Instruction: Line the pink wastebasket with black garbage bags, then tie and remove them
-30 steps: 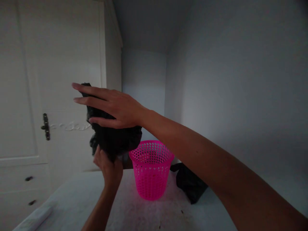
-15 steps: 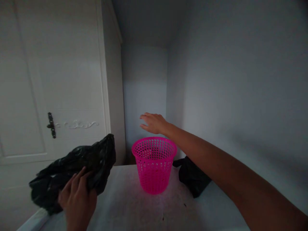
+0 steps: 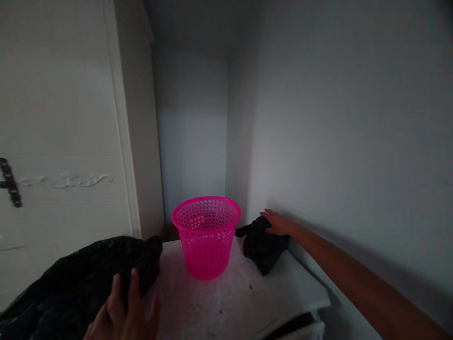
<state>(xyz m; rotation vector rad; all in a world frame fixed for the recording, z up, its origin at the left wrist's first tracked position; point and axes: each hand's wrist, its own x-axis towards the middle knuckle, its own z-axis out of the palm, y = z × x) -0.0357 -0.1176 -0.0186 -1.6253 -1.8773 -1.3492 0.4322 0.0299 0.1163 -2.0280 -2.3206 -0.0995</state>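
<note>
A large crumpled black plastic bag (image 3: pixel 81 274) lies at the lower left. My left hand (image 3: pixel 123 309) is beside its near side, fingers apart and raised, nothing gripped between them. At the right, a smaller black bag (image 3: pixel 264 248) rests on the white surface close to the wall. My right hand (image 3: pixel 278 223) reaches onto the top of this bag, its fingers spread over it and partly hidden. Between the two bags stands an upright pink perforated basket (image 3: pixel 207 255).
The white tabletop (image 3: pixel 198 311) has small dark specks and a gap under its front right edge. A white cabinet (image 3: pixel 71 118) with a dark handle (image 3: pixel 10 183) stands at the left. A pale wall (image 3: pixel 336 141) runs along the right.
My right hand has moved from above the basket to the small black bag. My left hand has let go of the large bag, which sits lower. The view has turned right.
</note>
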